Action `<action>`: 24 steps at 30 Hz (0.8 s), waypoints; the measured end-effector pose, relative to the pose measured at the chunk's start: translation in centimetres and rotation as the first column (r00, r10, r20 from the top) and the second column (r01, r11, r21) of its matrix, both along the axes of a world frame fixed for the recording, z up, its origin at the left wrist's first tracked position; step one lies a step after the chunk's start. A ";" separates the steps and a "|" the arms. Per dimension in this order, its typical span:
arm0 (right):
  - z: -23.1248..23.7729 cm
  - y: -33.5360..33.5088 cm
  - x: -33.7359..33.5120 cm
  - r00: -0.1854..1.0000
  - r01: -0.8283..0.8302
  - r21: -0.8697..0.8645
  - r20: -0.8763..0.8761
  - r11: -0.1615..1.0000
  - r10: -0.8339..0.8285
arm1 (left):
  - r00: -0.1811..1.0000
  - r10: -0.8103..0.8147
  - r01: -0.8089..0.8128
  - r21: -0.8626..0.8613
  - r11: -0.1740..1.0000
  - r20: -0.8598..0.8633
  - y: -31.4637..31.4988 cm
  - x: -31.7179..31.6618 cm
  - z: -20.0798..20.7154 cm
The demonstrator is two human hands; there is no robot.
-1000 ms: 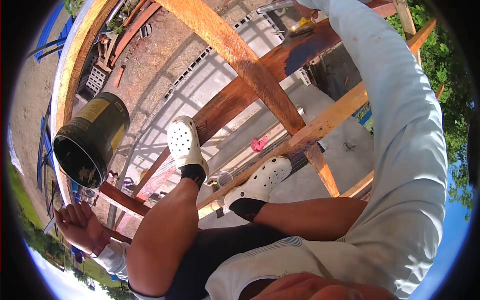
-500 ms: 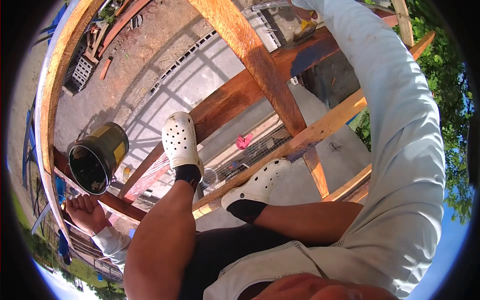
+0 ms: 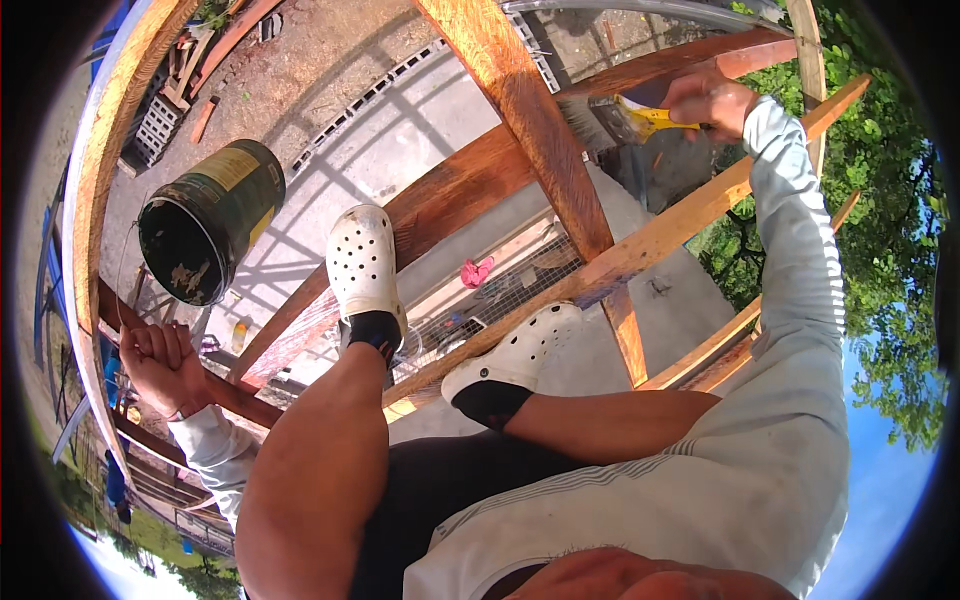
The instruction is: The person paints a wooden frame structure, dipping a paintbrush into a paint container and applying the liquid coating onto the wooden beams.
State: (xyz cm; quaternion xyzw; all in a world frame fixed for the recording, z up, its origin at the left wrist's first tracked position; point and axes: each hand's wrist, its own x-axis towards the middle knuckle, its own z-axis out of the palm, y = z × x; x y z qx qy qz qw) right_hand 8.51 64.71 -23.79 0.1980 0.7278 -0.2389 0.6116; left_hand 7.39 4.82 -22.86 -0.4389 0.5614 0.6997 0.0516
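My left hand (image 3: 160,368) is closed at the lower left, fingers curled round the thin wire handle of a dark bucket (image 3: 225,205). The bucket hangs tilted, its mouth toward me, with a dark inside and pale flecks. At the upper right my right hand (image 3: 712,102) grips a paintbrush (image 3: 662,121) by its yellow handle. The brush's bristle end points left, beside a reddish-brown wooden beam (image 3: 600,85) with a dark patch on it. Whether the bristles touch the wood I cannot tell.
My feet in white clogs (image 3: 362,262) rest on wooden beams high above a concrete floor (image 3: 390,130). A broad plank (image 3: 520,110) crosses ahead, and a lighter beam (image 3: 660,235) runs diagonally. Below lie a pink item (image 3: 477,272) and concrete blocks (image 3: 157,130). Leafy trees (image 3: 880,270) stand at right.
My right arm has drawn back and right, bringing the hand and paintbrush fully into view. The bucket has swung slightly to the right, and my left hand has risen a little.
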 end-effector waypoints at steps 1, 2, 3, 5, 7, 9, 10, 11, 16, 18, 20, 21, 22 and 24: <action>-0.3 -0.1 2.0 0.992 0.122 0.028 0.041 0.992 -0.123 | 0.998 -0.058 0.059 0.084 0.995 -0.014 -0.2 0.0 -0.4; -1.5 -0.8 3.2 0.969 0.232 0.018 0.080 0.972 -0.233 | 0.998 -0.054 0.055 0.052 0.997 -0.021 -0.7 0.1 1.2; -2.3 -0.3 4.9 0.954 0.268 0.070 0.118 0.961 -0.275 | 0.999 -0.047 0.045 0.068 0.997 0.016 0.0 -0.2 -1.2; -4.6 4.3 8.7 0.953 0.301 0.079 0.019 0.950 -0.303 | 0.999 -0.035 0.034 0.057 0.998 0.020 0.5 -0.7 -1.4; -3.0 5.4 6.8 0.987 0.144 0.121 -0.090 0.982 -0.134 | 0.998 -0.039 0.039 0.013 0.999 0.045 0.4 -0.9 -1.1; -0.4 5.2 3.7 0.952 -0.072 0.155 -0.283 0.985 0.114 | 0.997 -0.065 0.066 -0.028 0.997 0.035 0.3 -1.0 -0.4; 0.9 5.3 1.9 0.954 -0.022 0.093 -0.296 0.995 0.049 | 0.996 -0.090 0.091 -0.037 0.995 0.025 0.3 -1.0 -0.5; 0.6 5.5 0.4 0.917 -0.041 0.011 -0.397 0.999 0.042 | 0.995 -0.094 0.095 -0.031 0.995 0.027 0.6 -1.0 -0.8; -5.4 -4.2 -6.0 0.774 -0.589 0.112 -0.208 0.801 0.598 | 0.997 -0.006 0.012 -0.069 0.998 0.081 1.2 -1.0 -0.8; -9.5 -7.0 -6.6 0.668 -0.730 0.103 -0.104 0.676 0.737 | 0.997 -0.004 0.007 -0.045 0.999 0.075 0.7 -0.6 -0.9; -10.8 -8.2 -7.0 0.597 -0.794 0.106 -0.046 0.598 0.801 | 0.998 -0.001 0.002 -0.015 1.000 0.069 0.2 -0.1 -1.0; -10.6 -7.7 -7.5 0.578 -0.808 0.118 -0.030 0.577 0.816 | 0.998 -0.003 0.003 -0.001 1.000 0.062 -0.3 -0.2 -1.4; -9.8 -7.3 -7.6 0.562 -0.820 0.127 -0.015 0.559 0.827 | 0.998 -0.001 0.001 0.012 1.000 0.059 -0.6 0.3 -1.5; -7.8 -6.0 -8.2 0.539 -0.833 0.140 -0.007 0.534 0.842 | 0.999 0.001 -0.003 0.040 0.999 0.052 -1.4 1.0 -1.8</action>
